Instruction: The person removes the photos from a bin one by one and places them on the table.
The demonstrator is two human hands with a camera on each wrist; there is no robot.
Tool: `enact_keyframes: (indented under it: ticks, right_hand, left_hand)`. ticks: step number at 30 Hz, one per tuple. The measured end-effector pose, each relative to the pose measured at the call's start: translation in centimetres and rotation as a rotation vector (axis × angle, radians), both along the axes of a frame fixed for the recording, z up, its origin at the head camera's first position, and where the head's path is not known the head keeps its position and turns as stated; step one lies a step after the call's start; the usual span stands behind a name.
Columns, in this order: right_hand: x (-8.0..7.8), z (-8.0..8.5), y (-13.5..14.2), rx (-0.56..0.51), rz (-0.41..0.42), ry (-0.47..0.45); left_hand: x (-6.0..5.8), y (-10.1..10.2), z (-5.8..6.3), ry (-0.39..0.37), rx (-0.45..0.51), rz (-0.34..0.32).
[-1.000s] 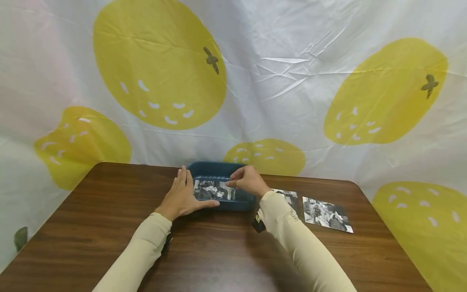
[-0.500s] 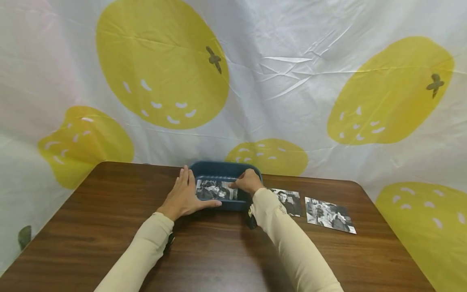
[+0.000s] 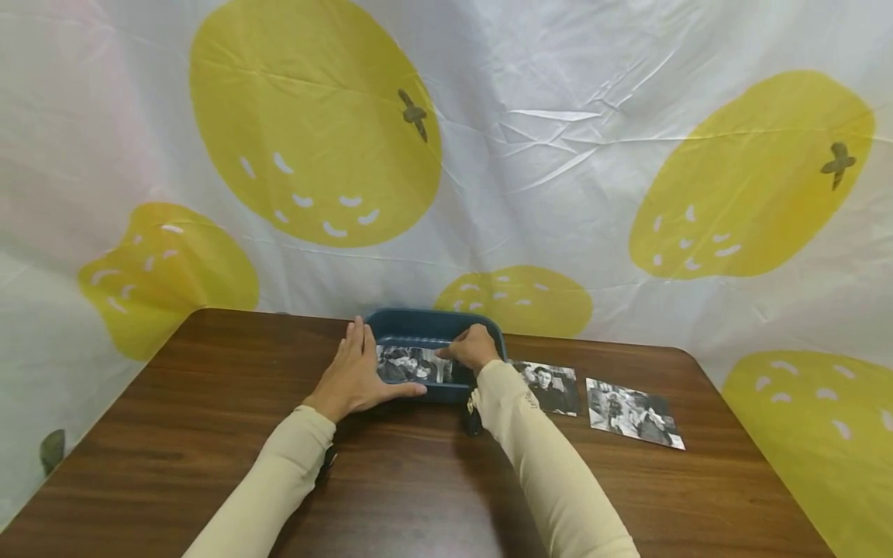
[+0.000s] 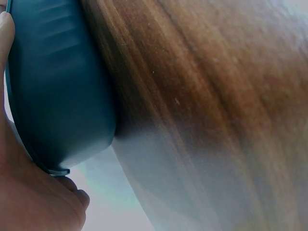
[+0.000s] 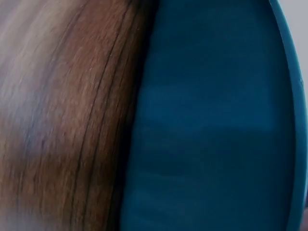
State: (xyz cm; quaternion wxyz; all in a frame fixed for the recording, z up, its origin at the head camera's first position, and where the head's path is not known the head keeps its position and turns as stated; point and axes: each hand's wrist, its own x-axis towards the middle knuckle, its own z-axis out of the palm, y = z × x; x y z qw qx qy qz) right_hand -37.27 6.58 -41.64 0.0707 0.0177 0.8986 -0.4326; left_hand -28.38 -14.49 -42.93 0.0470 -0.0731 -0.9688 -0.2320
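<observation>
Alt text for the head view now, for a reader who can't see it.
A person's left hand rests against the near-left corner of a blue bin while their right hand reaches in over a black-and-white photo. Two more photos lie to the right on the wooden table, before a white cloth printed with yellow fruit shapes.

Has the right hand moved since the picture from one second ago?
Yes. In the head view, the right hand has moved left and slightly down against the blue tray, whose far right corner, covered before, now shows.
</observation>
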Motion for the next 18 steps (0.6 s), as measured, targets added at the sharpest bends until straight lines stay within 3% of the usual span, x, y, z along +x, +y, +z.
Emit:
enact_keyframes:
  ticks: [6, 14, 18]
  right_hand:
    - [-0.07, -0.32, -0.08, -0.156, -0.077, -0.009]
    - [-0.29, -0.47, -0.1, -0.23, -0.082, -0.028]
    - [-0.69, -0.89, -0.2, -0.206, -0.062, -0.021]
  left_hand:
    - [-0.02, -0.01, -0.26, 0.001, 0.005, 0.003]
    - [-0.21, 0.05, -0.36, -0.005, 0.004, 0.005]
    - [-0.27, 0.04, -0.41, -0.006, 0.004, 0.004]
